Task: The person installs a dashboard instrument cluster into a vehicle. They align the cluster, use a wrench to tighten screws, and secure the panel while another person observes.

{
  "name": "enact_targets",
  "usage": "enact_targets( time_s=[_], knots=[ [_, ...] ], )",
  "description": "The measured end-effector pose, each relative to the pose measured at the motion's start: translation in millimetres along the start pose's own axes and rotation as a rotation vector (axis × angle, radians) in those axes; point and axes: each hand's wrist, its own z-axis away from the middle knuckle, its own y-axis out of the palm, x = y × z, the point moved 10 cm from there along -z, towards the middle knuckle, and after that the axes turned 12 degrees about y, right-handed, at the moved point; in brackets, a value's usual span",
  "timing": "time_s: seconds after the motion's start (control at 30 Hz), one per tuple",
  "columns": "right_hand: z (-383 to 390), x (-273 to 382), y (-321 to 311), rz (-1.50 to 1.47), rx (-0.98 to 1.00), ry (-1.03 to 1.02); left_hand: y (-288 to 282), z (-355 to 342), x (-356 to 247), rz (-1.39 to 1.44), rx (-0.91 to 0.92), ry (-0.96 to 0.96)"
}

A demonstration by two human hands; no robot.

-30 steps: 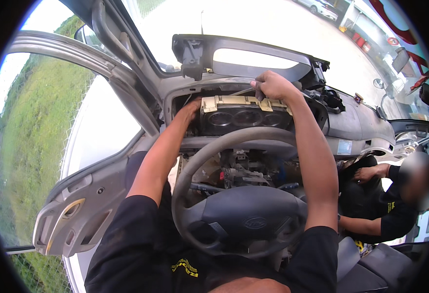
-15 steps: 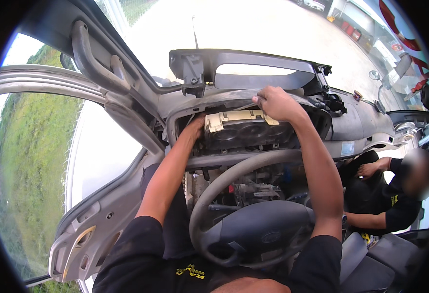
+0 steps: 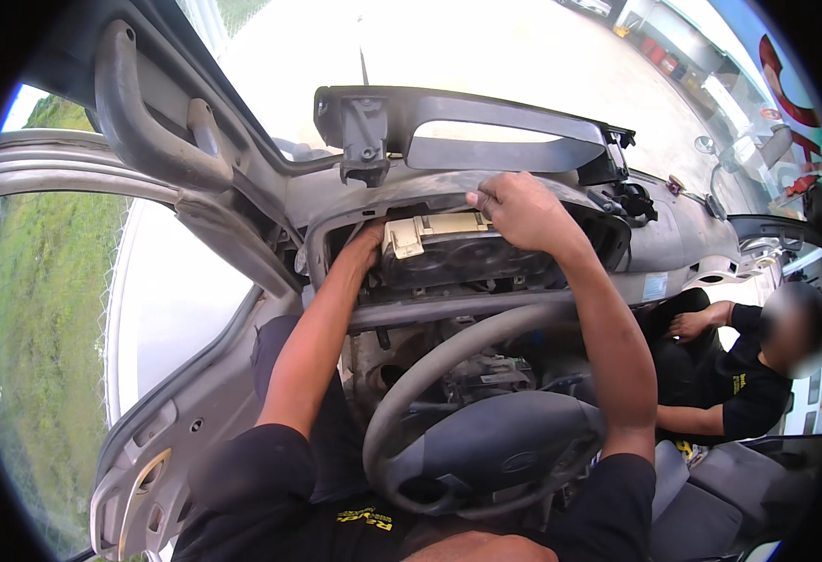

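Note:
An instrument cluster [image 3: 467, 260] with a dark front and a cream housing sits tilted in the dashboard opening. My left hand [image 3: 368, 242] reaches in at its left end; the fingers are hidden behind the housing. Over the cluster's top right is my right hand [image 3: 526, 214], its fingers curled and pressed together. Whatever they pinch is too small to make out. Below both forearms stands the steering wheel [image 3: 514, 436], and a dark cluster surround [image 3: 504, 155] lies on top of the dashboard.
Under the opening, the lower dashboard is exposed, with metal brackets and wiring [image 3: 490, 375]. At the right sits another person [image 3: 739, 365] in a dark shirt. A grab handle [image 3: 139, 117] runs along the left pillar, above the open door [image 3: 172, 459].
My right hand has moved slightly left and lower, now covering the cream tab at the cluster's right end. My left hand stays at the left end. The whole view has shifted a little.

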Motion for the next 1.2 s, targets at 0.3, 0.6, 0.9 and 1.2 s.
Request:
enact_targets(
  time_s=[0.3, 0.6, 0.9, 1.2],
  knots=[
    [-18.3, -43.7, 13.6, 0.061, 0.023, 0.17, -1.8, -8.9, 10.1, 0.038, 0.006, -0.039],
    [-20.8, -61.6, 15.7, 0.106, -0.161, 0.244, -8.1, -27.2, 24.9, 0.089, 0.012, -0.013],
    [-12.5, -39.1, 11.3, 0.075, -0.033, 0.162, -9.4, -35.8, 27.3, 0.1, 0.002, 0.062],
    [6.8, 2.3, -5.8, -0.079, -0.022, -0.027, -1.2, -11.7, 9.4, 0.173, -0.093, 0.03]
  ],
)
